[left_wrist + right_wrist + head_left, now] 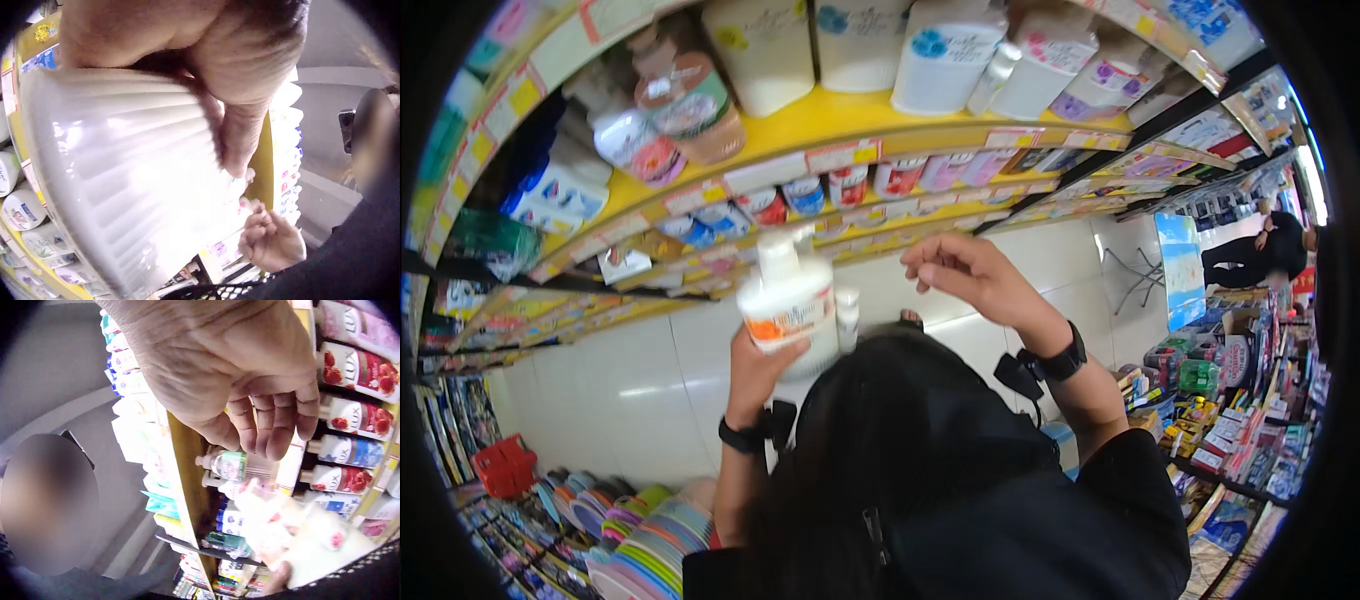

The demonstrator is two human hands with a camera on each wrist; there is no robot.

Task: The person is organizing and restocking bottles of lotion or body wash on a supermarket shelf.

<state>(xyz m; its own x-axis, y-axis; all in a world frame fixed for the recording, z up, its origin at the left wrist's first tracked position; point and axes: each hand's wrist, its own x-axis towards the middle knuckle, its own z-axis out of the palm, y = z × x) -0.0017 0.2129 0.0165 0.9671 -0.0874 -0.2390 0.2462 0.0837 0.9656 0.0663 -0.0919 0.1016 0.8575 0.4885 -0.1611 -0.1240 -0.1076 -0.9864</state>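
A large white pump bottle (788, 310) with an orange flower on its label stands nearly upright in my left hand (758, 372), which grips it low on the body. Beside it, on its right, is a small white bottle (847, 320). The left wrist view shows the ribbed white side of the pump bottle (137, 181) up close, the left hand (187, 37) curled round it. My right hand (965, 272) is raised to the right of the bottle, its fingers loosely bent and holding nothing. In the right wrist view that hand (237, 375) hangs before the shelf.
Ahead, a yellow shelf (820, 120) bears large pump bottles, with rows of smaller bottles (847, 185) below. Stacked plastic basins (650, 550) and a red basket (504, 466) stand behind left. A folding table (1178, 270) and another person (1268, 245) are at the far right.
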